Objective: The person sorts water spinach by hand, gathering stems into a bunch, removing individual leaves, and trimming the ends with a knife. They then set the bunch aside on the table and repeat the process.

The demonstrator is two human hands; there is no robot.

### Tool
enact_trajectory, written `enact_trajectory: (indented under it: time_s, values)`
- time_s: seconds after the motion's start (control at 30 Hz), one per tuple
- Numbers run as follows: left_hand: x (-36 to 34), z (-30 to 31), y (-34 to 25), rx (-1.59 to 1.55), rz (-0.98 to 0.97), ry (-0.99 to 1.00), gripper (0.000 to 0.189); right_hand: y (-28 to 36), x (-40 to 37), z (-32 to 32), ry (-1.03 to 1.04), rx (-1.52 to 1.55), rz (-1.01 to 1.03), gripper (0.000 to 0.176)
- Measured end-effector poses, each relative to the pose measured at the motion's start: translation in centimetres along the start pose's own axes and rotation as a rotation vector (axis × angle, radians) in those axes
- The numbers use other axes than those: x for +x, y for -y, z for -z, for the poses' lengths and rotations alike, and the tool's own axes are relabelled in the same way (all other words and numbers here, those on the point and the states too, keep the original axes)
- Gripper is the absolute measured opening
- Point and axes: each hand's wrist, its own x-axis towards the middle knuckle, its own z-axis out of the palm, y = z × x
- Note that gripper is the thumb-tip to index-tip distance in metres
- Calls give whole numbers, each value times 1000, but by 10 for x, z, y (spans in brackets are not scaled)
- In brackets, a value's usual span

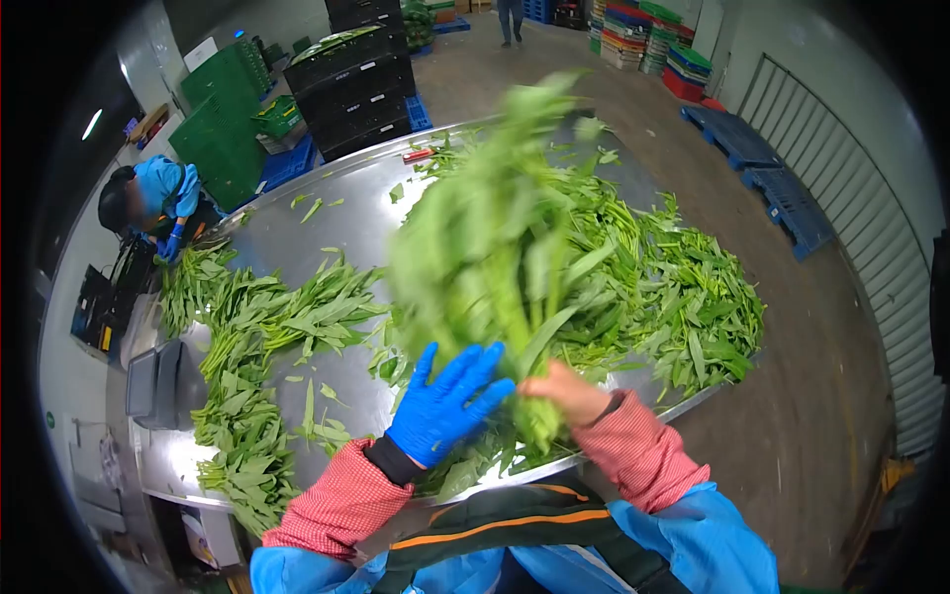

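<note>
My right hand [569, 393], bare, is closed around the stems of a bunch of leafy greens [485, 238] that look like water spinach. The bunch stands upright over the metal table [346, 226], its leaves smeared by motion. My left hand [447, 404] wears a blue glove, its fingers spread beside the lower stems. Behind and to the right of the bunch spreads a large heap of loose greens [698, 307]. Along the left of the table lie sorted bunches [242, 411], with scattered leaves between. A small red object [418, 155] rests near the far edge.
A co-worker [163, 198] in blue bends over greens at the table's far left corner. A grey bin [154, 386] stands at the left edge. Black crates [356, 94] are stacked behind the table, and blue pallets [792, 208] lie on the floor at right. Another person [511, 20] stands far back.
</note>
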Motion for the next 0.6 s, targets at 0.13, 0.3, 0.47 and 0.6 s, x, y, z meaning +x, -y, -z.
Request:
enact_trajectory:
  time_s: [0.13,0.3,0.47,0.6]
  values:
    - [-12,-15,15,247,-40,97,60,-40,14,-26,343,-560,-21,29]
    - [-51,-31,7,-7,251,121,60,-31,17,-50,426,-698,-154,39]
    - [-57,-47,9,-224,275,75,62,-56,22,-51,420,-760,-42,36]
    - [-62,-67,13,-116,135,-7,53,-51,17,-55,510,-766,-126,46]
